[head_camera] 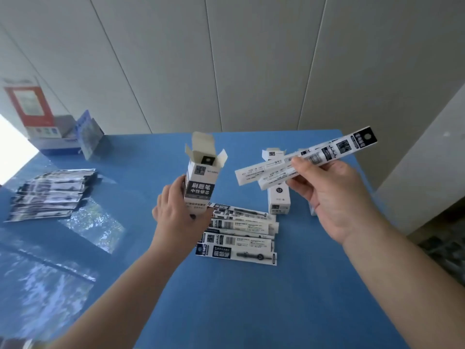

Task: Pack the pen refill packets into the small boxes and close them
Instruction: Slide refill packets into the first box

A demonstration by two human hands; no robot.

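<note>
Here the left hand (176, 212) grips an upright small box (200, 183) on the blue desk (226, 298), its top flaps open. Right of the box and raised above the desk, the right hand (334, 197) pinches two refill packets (302, 161) between thumb and fingers. More loose packets (241, 233) lie just right of the box's base; a second box (278, 195) stands beyond them.
</note>
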